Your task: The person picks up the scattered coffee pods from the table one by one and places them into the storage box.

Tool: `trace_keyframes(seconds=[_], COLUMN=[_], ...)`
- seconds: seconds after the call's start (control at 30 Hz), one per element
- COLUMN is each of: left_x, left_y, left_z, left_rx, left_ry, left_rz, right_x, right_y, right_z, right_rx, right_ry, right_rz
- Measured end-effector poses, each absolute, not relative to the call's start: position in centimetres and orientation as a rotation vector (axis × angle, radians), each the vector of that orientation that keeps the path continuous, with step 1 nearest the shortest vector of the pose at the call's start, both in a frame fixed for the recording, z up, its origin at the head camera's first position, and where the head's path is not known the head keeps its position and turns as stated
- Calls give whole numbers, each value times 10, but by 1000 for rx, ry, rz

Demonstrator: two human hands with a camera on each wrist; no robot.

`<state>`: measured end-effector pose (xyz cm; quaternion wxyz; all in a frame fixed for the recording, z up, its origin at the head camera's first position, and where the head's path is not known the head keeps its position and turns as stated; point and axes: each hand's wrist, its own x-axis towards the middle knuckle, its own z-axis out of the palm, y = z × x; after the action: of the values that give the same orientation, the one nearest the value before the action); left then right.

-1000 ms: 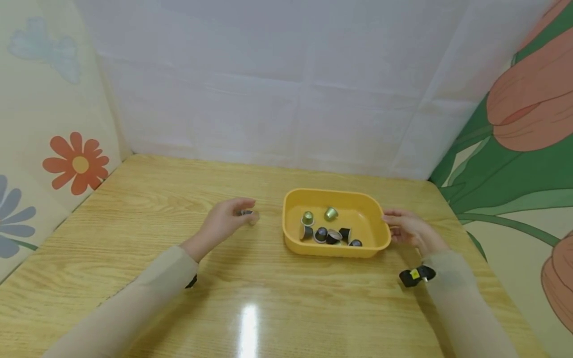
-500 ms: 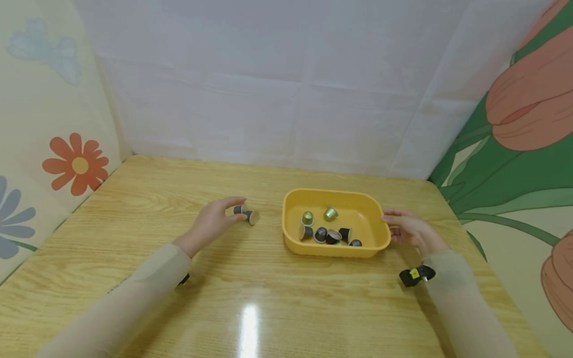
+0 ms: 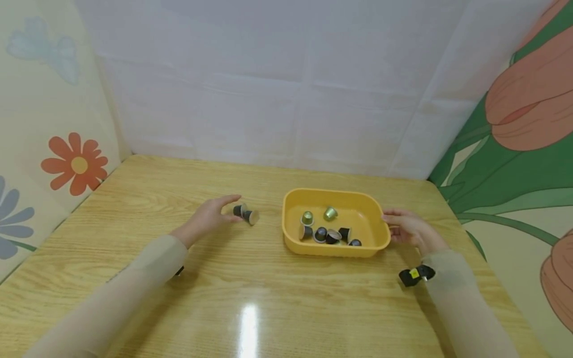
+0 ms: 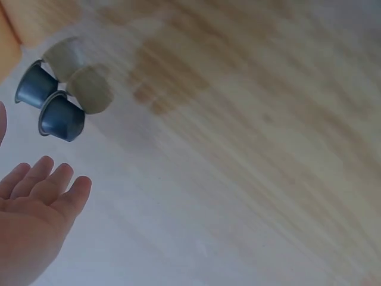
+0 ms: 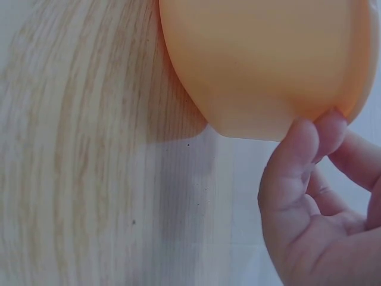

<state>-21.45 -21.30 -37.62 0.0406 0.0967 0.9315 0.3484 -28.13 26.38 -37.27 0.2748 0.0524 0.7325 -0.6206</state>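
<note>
Two dark coffee capsules [image 3: 250, 217] lie on their sides against each other on the wooden table, left of a yellow plastic bin [image 3: 336, 252]. Just left of them my left hand [image 3: 207, 217] has its thumb and fingers spread; in the left wrist view a gap shows between the fingertips and the capsules [image 4: 62, 117]. Inside the bin are several dark capsules [image 3: 321, 234] and green capsules [image 3: 330, 214], mostly gathered toward its near left. At the bin's right end my right hand [image 3: 411, 231] pinches the rim, and the right wrist view shows its fingertips on the bin's edge [image 5: 262, 95].
The wooden table [image 3: 268, 293] extends in front of both arms and reflects a bright light strip. A white cloth [image 3: 268, 99] hangs behind it. Panels with printed flowers [image 3: 79, 164] stand on the left and right sides.
My left hand has let go of a dark capsule beside another and drawn back to the left, fingers parting. The right hand and the bin have stayed in place.
</note>
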Motion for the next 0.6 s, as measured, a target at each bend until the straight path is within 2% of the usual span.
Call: trace_keyframes(seconds=[0.6], left_x=[-237], left_y=[-219], left_z=[-389], left_rx=[363], left_ry=[2752], left_rz=[949], right_x=[-282], right_y=[265], right_z=[-373], right_rx=[152], right_ry=[1947], right_rz=[-1676])
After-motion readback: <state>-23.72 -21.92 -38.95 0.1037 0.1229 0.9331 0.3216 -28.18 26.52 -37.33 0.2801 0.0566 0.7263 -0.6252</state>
